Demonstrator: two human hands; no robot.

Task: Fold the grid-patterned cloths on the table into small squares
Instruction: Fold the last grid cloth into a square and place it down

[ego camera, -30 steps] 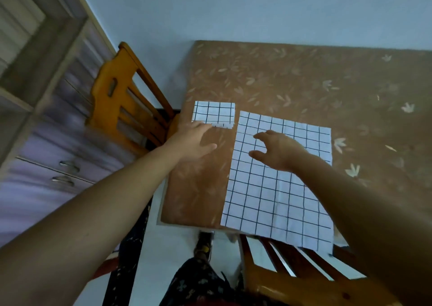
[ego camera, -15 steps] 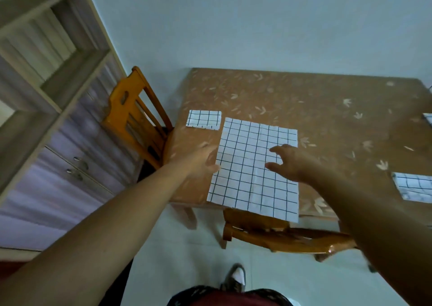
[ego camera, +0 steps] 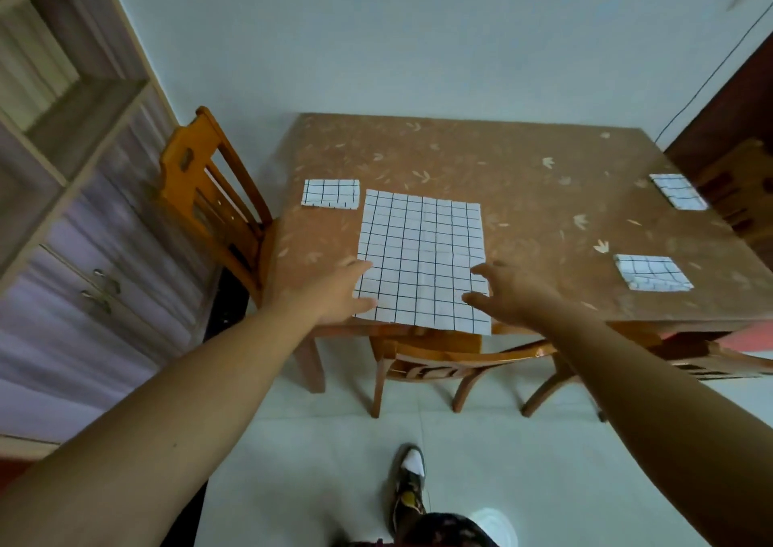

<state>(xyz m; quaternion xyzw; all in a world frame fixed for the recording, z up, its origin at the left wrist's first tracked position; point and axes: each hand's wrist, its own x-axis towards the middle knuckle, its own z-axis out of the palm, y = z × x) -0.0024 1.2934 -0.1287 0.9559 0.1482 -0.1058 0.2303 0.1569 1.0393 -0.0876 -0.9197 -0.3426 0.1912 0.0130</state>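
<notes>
A large white cloth with a black grid (ego camera: 422, 253) lies spread flat at the near edge of the brown table (ego camera: 502, 161), its front edge just over the rim. My left hand (ego camera: 330, 291) rests at its near-left corner, fingers apart, holding nothing. My right hand (ego camera: 506, 291) hovers at its near-right corner, fingers spread. Three small folded grid cloths lie on the table: one at the left (ego camera: 331, 193), one at the far right (ego camera: 677, 191), one at the near right (ego camera: 650, 272).
An orange wooden chair (ego camera: 209, 195) stands at the table's left side. Another chair (ego camera: 456, 358) is tucked under the near edge, and a third (ego camera: 711, 362) at the near right. A shelf cabinet (ego camera: 62, 170) lines the left wall. My shoe (ego camera: 410, 484) is on the tiled floor.
Both hands have drawn back from the middle of the large cloth to its near corners. The view has pulled away, showing the whole table and the two folded cloths at the right.
</notes>
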